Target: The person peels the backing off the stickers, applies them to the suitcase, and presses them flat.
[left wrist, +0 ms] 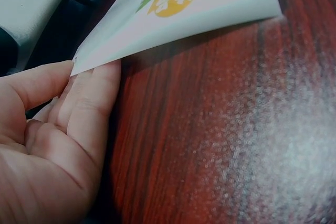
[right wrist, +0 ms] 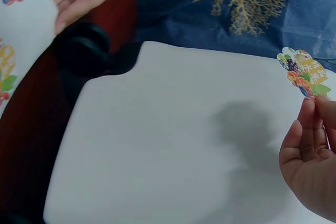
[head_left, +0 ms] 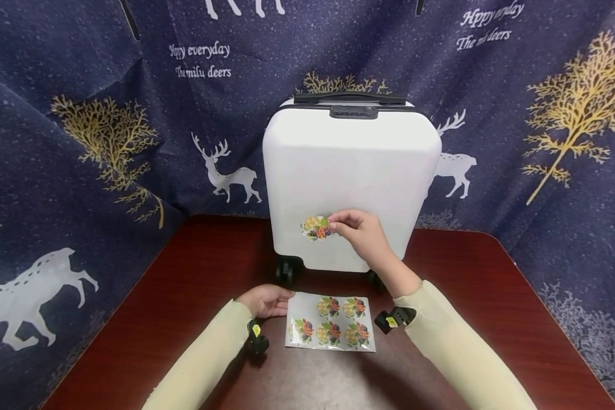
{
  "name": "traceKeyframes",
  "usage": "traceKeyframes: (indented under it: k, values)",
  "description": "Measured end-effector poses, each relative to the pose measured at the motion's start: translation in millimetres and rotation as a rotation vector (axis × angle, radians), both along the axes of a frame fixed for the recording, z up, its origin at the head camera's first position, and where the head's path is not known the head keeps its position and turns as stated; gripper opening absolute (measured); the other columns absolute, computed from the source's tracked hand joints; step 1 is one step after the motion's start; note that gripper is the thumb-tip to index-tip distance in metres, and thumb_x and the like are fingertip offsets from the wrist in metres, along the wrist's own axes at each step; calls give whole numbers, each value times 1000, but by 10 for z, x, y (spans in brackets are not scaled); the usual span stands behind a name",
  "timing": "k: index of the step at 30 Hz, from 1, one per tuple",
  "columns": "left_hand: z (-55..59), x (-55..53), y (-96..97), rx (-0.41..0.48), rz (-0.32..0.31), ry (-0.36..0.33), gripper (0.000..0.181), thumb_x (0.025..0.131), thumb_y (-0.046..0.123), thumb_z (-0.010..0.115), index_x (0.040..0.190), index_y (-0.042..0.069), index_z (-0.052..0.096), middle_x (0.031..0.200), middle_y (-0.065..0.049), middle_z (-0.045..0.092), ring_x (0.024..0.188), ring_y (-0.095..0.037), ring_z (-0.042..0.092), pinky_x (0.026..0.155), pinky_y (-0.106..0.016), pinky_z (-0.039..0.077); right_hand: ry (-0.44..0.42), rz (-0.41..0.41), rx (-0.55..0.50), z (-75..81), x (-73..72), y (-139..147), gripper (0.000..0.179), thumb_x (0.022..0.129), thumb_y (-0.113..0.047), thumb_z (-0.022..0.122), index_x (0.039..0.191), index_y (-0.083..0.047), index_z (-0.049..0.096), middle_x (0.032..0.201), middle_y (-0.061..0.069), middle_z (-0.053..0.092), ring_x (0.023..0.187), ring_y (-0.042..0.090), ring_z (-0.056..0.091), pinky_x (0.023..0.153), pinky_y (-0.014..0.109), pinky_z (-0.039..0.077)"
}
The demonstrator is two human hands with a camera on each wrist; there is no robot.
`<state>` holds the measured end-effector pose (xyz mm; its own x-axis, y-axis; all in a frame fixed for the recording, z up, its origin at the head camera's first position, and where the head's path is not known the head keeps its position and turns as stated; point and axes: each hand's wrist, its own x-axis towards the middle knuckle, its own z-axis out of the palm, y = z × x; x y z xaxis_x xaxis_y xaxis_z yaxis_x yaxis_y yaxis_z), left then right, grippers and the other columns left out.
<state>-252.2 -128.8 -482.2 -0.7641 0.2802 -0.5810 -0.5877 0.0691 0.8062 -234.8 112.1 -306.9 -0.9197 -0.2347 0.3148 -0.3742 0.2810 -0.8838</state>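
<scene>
A fruit-patterned sticker (head_left: pixel 315 228) is pinched by its edge between the thumb and fingers of my right hand (head_left: pixel 360 234). It is held in front of the lower part of a white suitcase (head_left: pixel 338 176); in the right wrist view the sticker (right wrist: pixel 304 72) stands apart from the suitcase, with a shadow on the shell. My left hand (head_left: pixel 267 300) pinches the upper left corner of a sticker sheet (head_left: pixel 302 304) on the table. Several stickers remain on that sheet, and its upper left spot is blank. In the left wrist view the sheet's edge (left wrist: pixel 173 32) is raised off the wood.
The suitcase stands upright on a dark red wooden table (head_left: pixel 210 267), with a black wheel (head_left: pixel 285 270) at its lower left and a black handle (head_left: pixel 349 98) on top. Behind it hangs a dark blue cloth (head_left: pixel 210 108) with deer and trees.
</scene>
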Motion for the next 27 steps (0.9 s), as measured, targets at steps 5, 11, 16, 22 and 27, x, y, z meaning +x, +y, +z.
traceKeyframes:
  k: [5,11,16,22,27]
  values:
    - [6,1,2,3,-1,-5,18,105,7,52,113,-4,64,87,-5,76,85,-13,72,94,-33,62,-7,-12,-62,93,-15,-27,20,99,-10,65,110,5,72,111,18,75,88,-4,66,90,22,55]
    - [8,10,0,-6,3,1,20,105,7,53,115,-6,64,89,-6,76,85,-14,73,93,-33,62,-6,-20,-107,179,-41,-67,19,99,-12,66,109,2,73,105,2,75,89,1,65,86,22,54]
    - [1,7,-4,1,-4,5,20,105,6,52,116,-7,63,87,-6,76,85,-13,72,92,-33,62,-1,-38,-137,252,-69,-97,19,98,-13,67,109,2,72,96,-9,72,87,2,65,85,23,54]
    - [-2,9,-13,-1,-23,9,21,105,7,51,117,-7,63,86,-5,76,84,-12,73,89,-30,63,-15,-58,-155,346,-100,-125,22,98,-13,67,112,4,71,94,-13,70,87,3,65,86,23,53]
    - [-18,5,-17,-8,-11,9,21,105,7,51,116,-8,63,85,-5,76,83,-13,73,87,-30,63,-11,-63,-180,418,-124,-148,19,98,-12,67,110,2,72,99,-7,71,86,2,65,84,23,54]
